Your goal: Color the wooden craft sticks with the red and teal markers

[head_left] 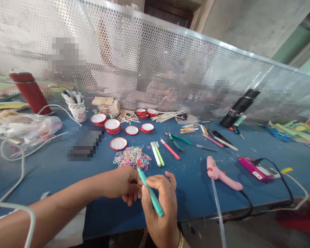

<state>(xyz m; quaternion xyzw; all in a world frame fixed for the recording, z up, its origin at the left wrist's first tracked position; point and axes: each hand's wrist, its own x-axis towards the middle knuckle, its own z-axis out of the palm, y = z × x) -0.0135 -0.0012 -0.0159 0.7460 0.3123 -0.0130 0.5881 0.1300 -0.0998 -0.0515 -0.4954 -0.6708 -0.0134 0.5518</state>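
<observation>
My right hand [161, 196] grips a teal marker [153, 197], its upper end slanting toward my left hand. My left hand [125, 182] is closed in a pinch, fingers curled. A small red-topped piece [138, 163] rises by its fingertips at the marker's tip; I cannot make out what it is. Just beyond the hands is a loose pile of thin coloured rubber bands [127, 156]. To its right lie a white-bodied marker [155, 154], a green marker [159, 154] and a red marker [170, 149].
Red-rimmed white discs [119, 143], some stacked, stand behind the bands. Green-handled pliers [175, 142] lie right of them. A pink glue gun [223, 175] with a long glue stick rests at right. Further out are a phone [86, 143], a pen cup [77, 111] and two bottles.
</observation>
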